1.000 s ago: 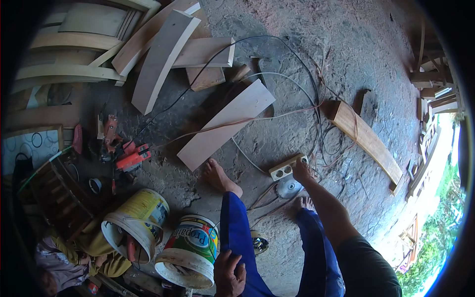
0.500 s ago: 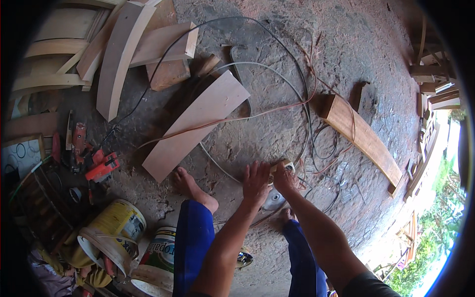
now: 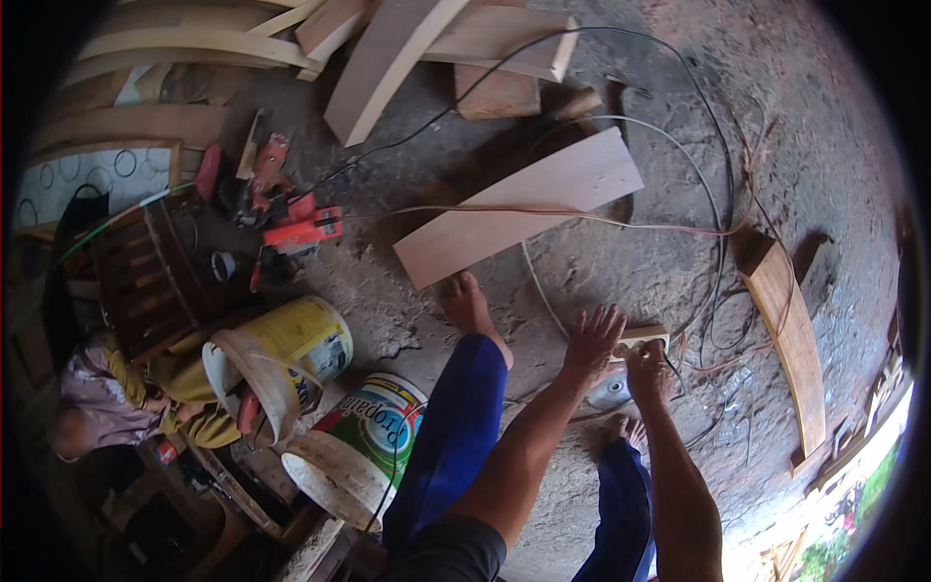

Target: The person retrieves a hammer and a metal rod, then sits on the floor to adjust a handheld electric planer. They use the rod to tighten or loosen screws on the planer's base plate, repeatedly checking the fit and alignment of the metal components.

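Note:
A small pale oblong block [image 3: 644, 336], possibly a socket strip, is between my hands just above the floor. My left hand [image 3: 593, 347] lies at its left side, fingers stretched out and apart. Fingers curled, my right hand [image 3: 648, 376] presses against the block's near side; what is in its grip is hidden. A dark cord [image 3: 671, 361] runs beside that hand. Under the hands sits a round grey metal-looking piece [image 3: 609, 390] with a hole in it. Past my left foot, a broad curved plank [image 3: 519, 206] lies with a reddish cord [image 3: 582, 213] across it.
A curved timber [image 3: 790, 349] lies at right. Red power tools [image 3: 303, 225], a yellow bucket [image 3: 315, 339] and a green-and-white bucket [image 3: 383, 412] are at left. Beyond them is a person [image 3: 107, 378]. Cut boards [image 3: 393, 63] are stacked at the far side; a black cable [image 3: 703, 82] loops over the floor.
The whole view has swung, so things appear farther right and the person at lower left shows more. My hands stay at the block; the left one's fingers are more spread.

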`<action>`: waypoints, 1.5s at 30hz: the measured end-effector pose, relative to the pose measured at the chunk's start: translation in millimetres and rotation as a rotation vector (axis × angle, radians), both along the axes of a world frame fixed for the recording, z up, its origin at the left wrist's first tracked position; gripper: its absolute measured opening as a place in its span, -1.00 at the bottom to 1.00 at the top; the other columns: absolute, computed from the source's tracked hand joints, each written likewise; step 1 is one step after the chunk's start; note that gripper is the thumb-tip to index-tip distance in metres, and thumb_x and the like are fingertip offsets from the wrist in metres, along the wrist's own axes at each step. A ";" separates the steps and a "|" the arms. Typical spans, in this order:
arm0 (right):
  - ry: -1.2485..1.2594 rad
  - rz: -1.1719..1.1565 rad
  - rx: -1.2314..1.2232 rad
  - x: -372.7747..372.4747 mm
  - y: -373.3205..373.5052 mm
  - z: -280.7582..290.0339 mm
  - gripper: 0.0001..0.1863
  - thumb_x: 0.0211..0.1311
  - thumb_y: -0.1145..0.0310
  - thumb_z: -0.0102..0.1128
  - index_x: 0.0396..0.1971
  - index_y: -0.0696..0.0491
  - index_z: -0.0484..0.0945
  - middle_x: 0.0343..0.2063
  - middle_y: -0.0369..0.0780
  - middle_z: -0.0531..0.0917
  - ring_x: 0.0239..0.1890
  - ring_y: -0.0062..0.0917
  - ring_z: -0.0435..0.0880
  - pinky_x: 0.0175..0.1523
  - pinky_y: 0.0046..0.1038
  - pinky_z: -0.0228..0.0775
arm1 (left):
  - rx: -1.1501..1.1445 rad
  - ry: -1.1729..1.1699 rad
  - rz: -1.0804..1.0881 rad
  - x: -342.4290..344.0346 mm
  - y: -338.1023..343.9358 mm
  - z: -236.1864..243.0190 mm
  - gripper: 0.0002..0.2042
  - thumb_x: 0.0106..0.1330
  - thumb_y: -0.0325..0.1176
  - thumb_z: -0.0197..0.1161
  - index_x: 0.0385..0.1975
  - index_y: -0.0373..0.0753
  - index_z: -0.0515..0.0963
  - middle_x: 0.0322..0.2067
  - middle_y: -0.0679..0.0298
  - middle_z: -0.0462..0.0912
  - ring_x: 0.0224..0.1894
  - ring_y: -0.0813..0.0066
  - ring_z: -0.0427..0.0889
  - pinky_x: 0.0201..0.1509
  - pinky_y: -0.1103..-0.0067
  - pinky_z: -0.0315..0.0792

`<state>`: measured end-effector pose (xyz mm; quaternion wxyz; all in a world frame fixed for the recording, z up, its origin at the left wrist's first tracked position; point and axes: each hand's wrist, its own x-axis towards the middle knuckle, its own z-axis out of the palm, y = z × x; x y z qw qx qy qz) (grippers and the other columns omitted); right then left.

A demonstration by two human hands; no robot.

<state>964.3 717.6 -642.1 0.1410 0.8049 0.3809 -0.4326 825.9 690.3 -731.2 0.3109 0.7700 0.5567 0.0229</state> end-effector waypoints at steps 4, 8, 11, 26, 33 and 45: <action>0.050 0.125 0.330 43.7 -12.2 -1.9 -0.54 0.42 0.12 0.15 0.20 0.02 0.41 0.11 0.03 0.64 0.14 0.04 0.62 0.16 -0.03 0.44 | 0.111 -0.044 0.228 -121.0 33.1 32.4 -0.52 0.24 -0.22 0.37 0.14 -0.21 0.50 0.16 0.02 0.53 0.27 -0.06 0.44 0.29 0.02 0.31; 0.078 0.280 0.398 73.9 -38.7 20.4 -0.44 0.34 0.30 0.21 0.30 0.13 0.34 0.22 0.10 0.53 0.29 0.04 0.48 0.28 -0.09 0.36 | 0.193 0.281 0.889 -303.6 74.2 61.0 -0.83 0.08 -0.51 0.19 -0.30 -0.22 0.51 -0.29 0.03 0.59 -0.13 -0.12 0.59 -0.05 0.10 0.46; 0.103 0.276 0.394 92.6 -88.7 28.9 -0.47 0.34 0.41 0.16 0.29 0.14 0.36 0.08 0.09 0.58 0.13 -0.03 0.58 0.21 -0.13 0.43 | 0.426 0.581 0.738 -460.2 90.1 80.9 -0.66 0.09 -0.54 0.16 -0.08 -0.29 0.50 -0.16 -0.02 0.56 -0.05 -0.12 0.55 0.05 0.11 0.44; 0.167 -0.011 0.055 -12.8 -179.6 142.9 -0.58 0.38 0.41 0.11 0.19 0.17 0.36 -0.34 -0.09 0.66 -0.36 -0.35 0.65 -0.24 -0.34 0.50 | -0.166 0.797 0.197 -619.6 184.6 63.1 -0.76 0.30 -0.38 0.13 -0.05 -0.13 0.54 0.05 0.23 0.63 0.20 0.14 0.53 0.32 0.14 0.30; 0.167 -0.088 0.131 -21.2 -151.3 180.8 -0.57 0.32 0.43 0.08 0.18 0.15 0.40 -0.31 -0.07 0.65 -0.32 -0.40 0.64 -0.20 -0.35 0.50 | -0.078 0.552 0.134 -581.4 160.7 111.2 -0.63 0.01 -0.42 0.44 -0.15 -0.18 0.53 -0.03 0.11 0.59 0.10 0.03 0.54 0.24 0.20 0.37; 0.556 -0.363 0.227 -80.1 -99.8 204.1 -0.46 0.44 0.01 0.21 0.17 0.14 0.55 -0.11 -0.08 0.73 0.01 -0.34 0.72 0.09 -0.32 0.53 | -0.497 -0.445 0.754 -373.3 143.2 353.5 -0.75 0.39 -0.35 0.30 -0.02 -0.30 0.54 -0.17 0.29 0.61 -0.15 0.52 0.59 -0.08 0.50 0.51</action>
